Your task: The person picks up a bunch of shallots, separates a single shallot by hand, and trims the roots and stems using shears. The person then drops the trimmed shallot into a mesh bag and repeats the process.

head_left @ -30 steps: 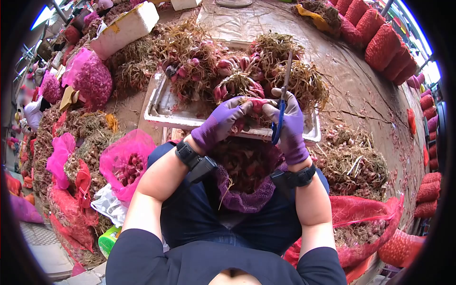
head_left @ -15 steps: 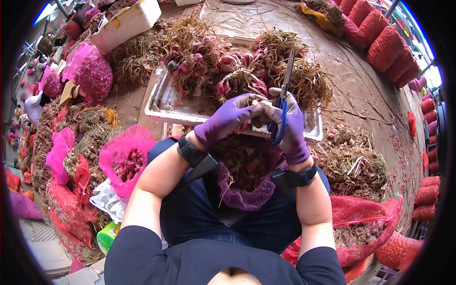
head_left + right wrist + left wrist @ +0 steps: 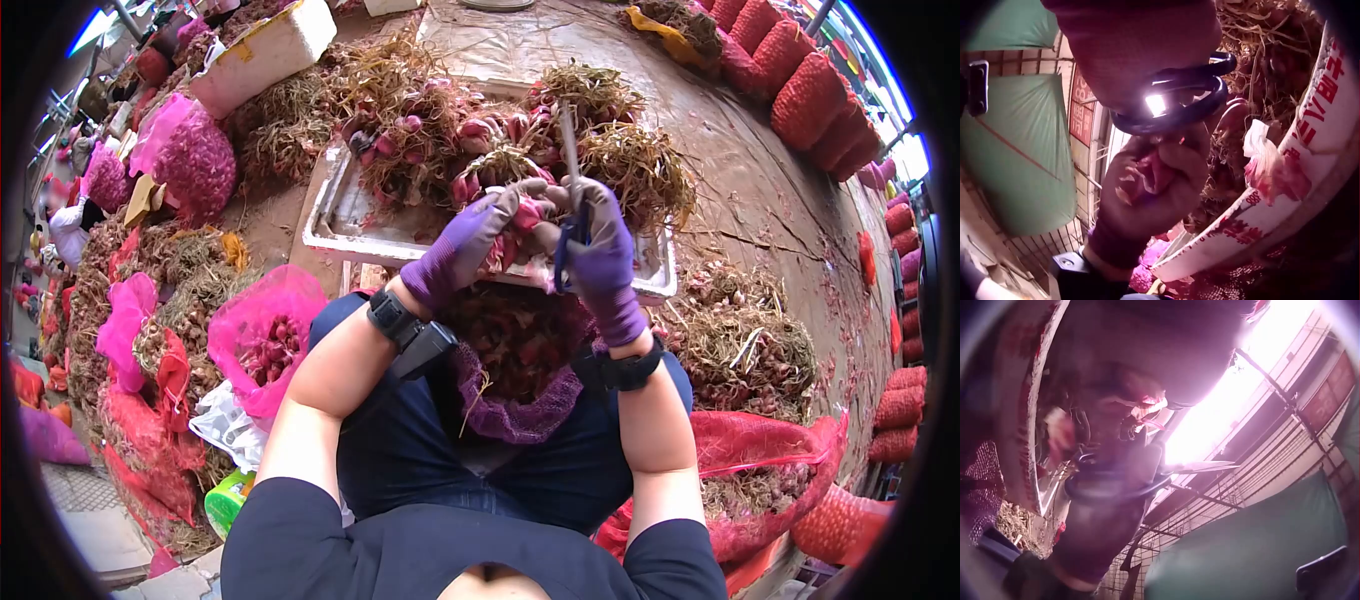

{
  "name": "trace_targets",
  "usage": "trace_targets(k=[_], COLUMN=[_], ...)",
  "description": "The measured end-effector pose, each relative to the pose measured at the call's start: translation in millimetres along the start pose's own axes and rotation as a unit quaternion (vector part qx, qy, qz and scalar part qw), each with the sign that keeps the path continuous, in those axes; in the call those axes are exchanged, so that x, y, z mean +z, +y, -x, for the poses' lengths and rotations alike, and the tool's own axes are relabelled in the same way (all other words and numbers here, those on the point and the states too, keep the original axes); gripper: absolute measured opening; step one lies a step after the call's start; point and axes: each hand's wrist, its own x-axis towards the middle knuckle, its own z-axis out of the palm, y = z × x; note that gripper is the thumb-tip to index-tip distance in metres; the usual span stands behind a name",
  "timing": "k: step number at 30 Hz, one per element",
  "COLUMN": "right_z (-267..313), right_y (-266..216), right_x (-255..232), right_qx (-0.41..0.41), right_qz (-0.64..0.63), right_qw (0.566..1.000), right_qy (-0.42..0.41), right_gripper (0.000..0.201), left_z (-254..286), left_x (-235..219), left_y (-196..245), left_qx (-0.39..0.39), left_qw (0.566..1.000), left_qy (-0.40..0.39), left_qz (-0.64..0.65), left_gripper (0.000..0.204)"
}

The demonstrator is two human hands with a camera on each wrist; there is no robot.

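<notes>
In the head view, my left hand (image 3: 465,245), in a purple glove with dirty fingers, holds a reddish shallot (image 3: 528,212). My right hand (image 3: 605,255), gloved alike, keeps blue-handled scissors (image 3: 563,258) hooked on its fingers, blades pointing up and away. Its thumb and fingertips meet the shallot beside the left fingers. Seen from the right wrist, pink peel and bulb (image 3: 1154,172) lie in the left palm. A pale pink shred of skin (image 3: 1275,169) hangs in front of the box. Both hands are over the near rim of a white foam box (image 3: 365,245) heaped with dry-leaved shallots (image 3: 500,180).
A purple mesh bag (image 3: 520,425) of bulbs sits open between the knees. Left of it stands a pink net bag (image 3: 265,340); to the right lie a heap of dry stalks (image 3: 745,340) and a red net bag (image 3: 760,445). Full red sacks (image 3: 805,95) line the far right.
The right hand and scissors have shifted left, and the blades have swung left with them. The left hand has turned upward, showing more of the shallot between the fingers.
</notes>
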Motion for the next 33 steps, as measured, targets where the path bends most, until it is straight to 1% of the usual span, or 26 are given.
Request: trace_targets(k=[1,2,3,4,5,6,7,8,9,10,11,13,14,15,16,17,18,19,21,23,25,27,28,30,31,33], right_z=[1.2,3.7,3.7,4.2,4.6,4.8,5.7,6.5,6.7,3.7,3.4,2.7,4.7,3.8,2.2,0.6,-1.1,-3.1,-2.8,-0.8,1.9,1.6,1.2,1.6,1.7,1.8], right_y=[3.5,-0.6,1.8,6.4,9.0,7.6,7.8,8.8,10.5,15.7,11.5,-2.5,-5.5,-3.6,0.1,2.0,-2.0,1.7,-2.9,6.5,9.0,4.0,2.4,0.4,2.2,10.0], right_x=[3.6,5.0,5.9,6.7,7.2,8.0,9.5,11.3,12.1,9.0,7.0,3.8,1.4,-2.1,-5.8,-7.2,-3.7,-5.0,-3.5,-0.1,1.6,2.8,2.5,0.1,0.3,1.1], right_qx=[-0.041,-0.073,-0.073,-0.125,-0.176,-0.180,-0.180,-0.123,-0.064,-0.094,-0.095,-0.076,0.037,0.037,0.076,0.116,0.106,0.069,0.117,0.095,0.087,0.085,0.084,0.134,0.133,0.095], right_qz=[0.036,0.132,0.132,0.201,0.269,0.264,0.264,0.182,0.099,0.125,0.126,0.208,0.110,0.109,0.014,-0.081,-0.051,-0.026,-0.089,-0.044,-0.029,-0.015,-0.015,-0.059,-0.059,-0.073], right_qw=[0.999,0.989,0.989,0.972,0.947,0.947,0.947,0.974,0.991,0.985,0.985,0.975,0.992,0.992,0.996,0.990,0.992,0.996,0.989,0.994,0.996,0.996,0.996,0.989,0.989,0.992], right_qy=[-0.004,0.006,0.005,0.011,0.016,0.028,0.027,0.049,0.070,0.067,0.066,-0.003,-0.052,-0.052,-0.034,-0.017,0.033,0.049,0.034,0.003,-0.002,0.005,0.003,0.017,0.019,0.026], right_gripper=[0.044,0.044,0.044,0.044,0.045,0.045,0.045,0.045,0.044,0.042,0.042,0.038,0.038,0.038,0.038,0.039,0.039,0.038,0.041,0.043,0.046,0.046,0.046,0.046,0.046,0.046], left_z=[1.7,-0.9,-2.2,-3.4,-3.2,-0.3,0.7,0.2,-0.5,-0.1,1.2,4.0,3.8,3.7,3.0,3.3,3.5,3.4,2.7,2.4,4.3,1.5,1.7,1.9,2.1,2.7], left_x=[4.4,2.3,-8.5,-20.4,-17.0,-12.1,-5.6,1.9,5.2,5.0,4.1,-1.8,-5.5,-6.8,-3.8,-2.0,-1.0,-0.3,1.2,2.3,1.6,0.4,-1.9,-2.7,-3.1,-3.5], left_y=[1.8,-13.0,-24.8,-35.5,-30.0,-25.4,-19.9,-12.9,-9.7,-9.0,-8.4,-7.7,-3.1,0.8,2.2,5.2,7.2,8.6,9.7,10.5,7.5,-1.7,-3.1,-1.9,-0.3,3.2], left_qx=[0.020,0.103,0.103,0.034,-0.034,-0.053,-0.053,-0.032,-0.010,-0.009,-0.018,-0.027,-0.020,-0.012,0.013,0.014,-0.001,-0.017,-0.033,-0.032,-0.042,0.004,0.005,-0.013,-0.013,-0.083], left_qw=[0.997,0.976,0.976,0.991,0.997,0.997,0.997,0.996,0.993,0.993,0.995,0.996,0.995,0.994,0.995,0.995,0.994,0.994,0.993,0.989,0.991,0.999,0.999,0.990,0.990,0.977], left_qy=[-0.012,0.045,0.045,0.022,-0.003,0.043,0.043,0.057,0.071,0.071,0.076,0.083,0.087,0.091,0.088,0.089,0.083,0.076,0.066,0.035,0.024,0.020,0.021,0.053,0.051,0.068], left_qz=[-0.069,-0.188,-0.188,-0.130,-0.070,-0.043,-0.043,-0.066,-0.090,-0.090,-0.059,-0.028,-0.046,-0.064,-0.050,-0.050,-0.065,-0.079,-0.093,-0.137,-0.124,-0.048,-0.049,-0.134,-0.134,-0.186], left_gripper=[0.049,0.048,0.048,0.045,0.043,0.035,0.035,0.034,0.032,0.032,0.033,0.035,0.035,0.036,0.035,0.035,0.036,0.037,0.039,0.041,0.044,0.045,0.045,0.045,0.045,0.040])
